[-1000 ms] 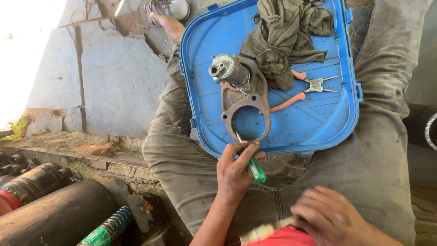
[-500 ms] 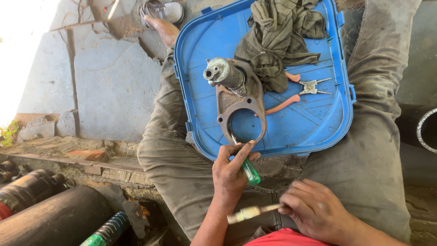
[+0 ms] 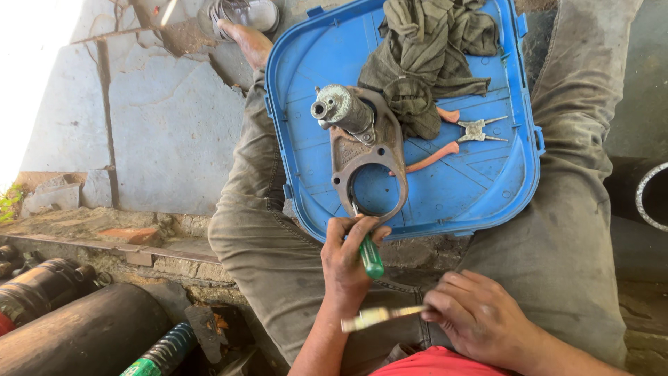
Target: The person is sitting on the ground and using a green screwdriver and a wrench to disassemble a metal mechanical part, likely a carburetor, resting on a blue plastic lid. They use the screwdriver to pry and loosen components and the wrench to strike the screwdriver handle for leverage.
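Note:
I sit with a blue plastic tray (image 3: 487, 188) across my legs. On it lies a rusty metal part (image 3: 369, 157) with a ring-shaped opening and a grey cylindrical end. My left hand (image 3: 348, 268) grips a green-handled screwdriver (image 3: 370, 256) whose shaft reaches into the ring at the tray's near edge. My right hand (image 3: 480, 317) holds a thin pale brush-like tool (image 3: 379, 317) that points left, just below the left hand.
An olive rag (image 3: 424, 56) and orange-handled pliers (image 3: 452, 143) lie on the tray's far half. Cracked concrete floor (image 3: 167, 132) lies to the left. Dark cylinders (image 3: 76, 334) and a green coil spring (image 3: 163, 351) sit at lower left. A sandalled foot (image 3: 240, 21) is at the top.
My right hand has come forward with the pale tool, which now shows in full. The view shifted slightly; my left hand stays on the screwdriver at the ring.

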